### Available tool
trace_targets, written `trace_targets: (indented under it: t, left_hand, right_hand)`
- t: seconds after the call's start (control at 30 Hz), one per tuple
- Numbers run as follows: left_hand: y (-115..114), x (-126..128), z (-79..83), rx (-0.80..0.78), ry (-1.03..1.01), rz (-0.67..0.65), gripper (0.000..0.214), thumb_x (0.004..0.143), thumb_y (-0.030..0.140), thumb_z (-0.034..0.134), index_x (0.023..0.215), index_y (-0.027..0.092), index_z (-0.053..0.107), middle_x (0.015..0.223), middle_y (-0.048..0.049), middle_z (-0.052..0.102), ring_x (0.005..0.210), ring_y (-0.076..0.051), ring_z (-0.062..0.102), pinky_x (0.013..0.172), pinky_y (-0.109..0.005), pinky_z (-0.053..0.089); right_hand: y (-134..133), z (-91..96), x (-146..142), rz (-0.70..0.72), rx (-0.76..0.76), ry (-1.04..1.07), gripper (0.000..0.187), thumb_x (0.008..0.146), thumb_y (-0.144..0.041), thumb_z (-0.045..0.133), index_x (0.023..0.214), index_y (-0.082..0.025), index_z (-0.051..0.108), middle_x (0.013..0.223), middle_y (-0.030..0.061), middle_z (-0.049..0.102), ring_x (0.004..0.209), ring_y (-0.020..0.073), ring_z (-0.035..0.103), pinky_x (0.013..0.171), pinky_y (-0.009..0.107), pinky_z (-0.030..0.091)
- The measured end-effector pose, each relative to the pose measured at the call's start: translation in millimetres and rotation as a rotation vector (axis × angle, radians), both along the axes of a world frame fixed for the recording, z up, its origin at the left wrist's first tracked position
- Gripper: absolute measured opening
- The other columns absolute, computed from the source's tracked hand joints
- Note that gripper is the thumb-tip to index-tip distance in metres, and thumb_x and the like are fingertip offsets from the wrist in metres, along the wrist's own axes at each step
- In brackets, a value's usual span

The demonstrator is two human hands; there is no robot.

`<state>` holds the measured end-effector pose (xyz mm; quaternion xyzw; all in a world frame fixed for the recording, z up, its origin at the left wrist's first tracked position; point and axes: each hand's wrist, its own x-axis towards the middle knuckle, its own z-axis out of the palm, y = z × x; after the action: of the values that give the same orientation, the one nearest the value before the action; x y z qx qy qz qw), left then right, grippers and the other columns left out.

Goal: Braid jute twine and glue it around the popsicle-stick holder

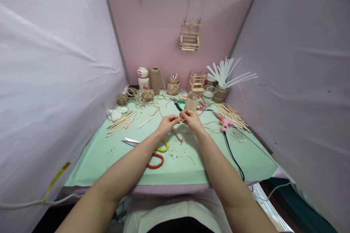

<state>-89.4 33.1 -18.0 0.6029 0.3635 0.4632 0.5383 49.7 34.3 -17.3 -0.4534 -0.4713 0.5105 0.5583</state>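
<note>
My left hand (168,123) and my right hand (190,119) meet above the middle of the table, fingertips pinched close together. Between them runs a thin brown jute twine (177,136), whose end hangs below the fingers; the exact grip is partly hidden by the fingers. Just behind my right hand stands a small upright container made of wooden sticks (192,102). Scissors (155,161) with one red and one yellow handle loop lie partly under my left forearm, blades pointing left.
Loose wooden sticks (121,123) lie at left, more sticks (232,116) at right. A pink glue gun (225,122) trails a black cord. Tangled twine (142,96), a bottle (143,79), pliers (177,105) and a pot of white sticks (221,94) stand or lie toward the back.
</note>
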Motion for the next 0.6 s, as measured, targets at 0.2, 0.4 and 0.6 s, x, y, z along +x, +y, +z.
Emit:
trace_targets:
  t: [0.2, 0.4, 0.6]
  left_hand:
    - [-1.7, 1.1, 0.6, 0.027, 0.052, 0.002, 0.024, 0.063, 0.039, 0.070, 0.066, 0.015, 0.067, 0.068, -0.0025, 0.064, 0.069, -0.014, 0.052, 0.069, -0.027, 0.041]
    - [-4.7, 2.6, 2.6, 0.053, 0.089, -0.049, 0.022, 0.065, 0.036, 0.068, 0.071, 0.015, 0.069, 0.069, -0.0029, 0.065, 0.069, -0.014, 0.054, 0.071, -0.027, 0.042]
    - [-7.8, 2.6, 5.4, 0.071, 0.076, -0.088, 0.020, 0.066, 0.034, 0.068, 0.072, 0.015, 0.070, 0.071, -0.0036, 0.067, 0.070, -0.015, 0.056, 0.074, -0.028, 0.044]
  right_hand:
    - [2.6, -3.6, -0.6, -0.168, -0.028, -0.005, 0.035, 0.065, -0.051, 0.067, 0.067, -0.019, 0.053, 0.059, -0.0015, 0.057, 0.051, 0.0091, 0.050, 0.049, 0.023, 0.040]
    - [4.1, -5.5, 4.0, -0.210, -0.047, 0.033, 0.037, 0.065, -0.053, 0.067, 0.065, -0.019, 0.052, 0.049, -0.0037, 0.050, 0.043, 0.0082, 0.043, 0.043, 0.023, 0.035]
    - [9.3, -11.0, 7.6, -0.269, -0.072, 0.055, 0.037, 0.067, -0.052, 0.067, 0.062, -0.020, 0.050, 0.047, -0.0042, 0.048, 0.040, 0.0084, 0.042, 0.041, 0.024, 0.035]
